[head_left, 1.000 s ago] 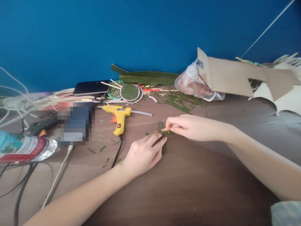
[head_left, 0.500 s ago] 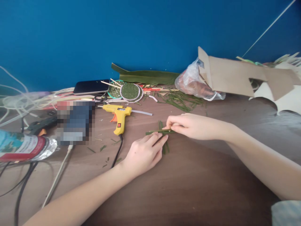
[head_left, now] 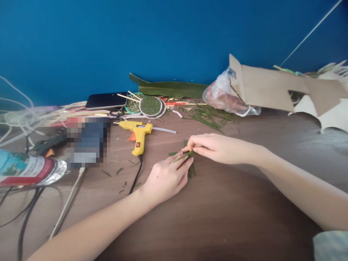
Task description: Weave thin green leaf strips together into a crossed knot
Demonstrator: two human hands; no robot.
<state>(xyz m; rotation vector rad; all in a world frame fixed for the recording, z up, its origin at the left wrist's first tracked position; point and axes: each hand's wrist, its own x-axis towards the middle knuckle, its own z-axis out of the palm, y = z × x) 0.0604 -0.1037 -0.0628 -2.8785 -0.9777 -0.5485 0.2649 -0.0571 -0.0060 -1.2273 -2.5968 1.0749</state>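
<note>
Several narrow green leaf strips (head_left: 192, 170) lie crossed on the table under my hands. My left hand (head_left: 169, 177) rests on them with its fingers stretched out and slightly apart, fingertips pressing down. My right hand (head_left: 208, 146) pinches one end of a single leaf strip (head_left: 182, 156) between thumb and fingers. This strip slants down to the left, its free end passing over my left fingers. Fingers cover much of the crossed strips, so how they interlace cannot be made out.
A yellow glue gun (head_left: 139, 134) lies left of my hands, its cord running forward. Behind are woven green discs (head_left: 150, 106), loose leaf strips (head_left: 208, 117), a broad leaf (head_left: 174, 88) and a plastic bag (head_left: 223, 94). Cardboard (head_left: 268, 87) is at right, a bottle (head_left: 25, 168) at left.
My right hand has shifted slightly left and nearer to me. The strip in it has swung from nearly level to a slant across my left fingers. My left hand stays in place.
</note>
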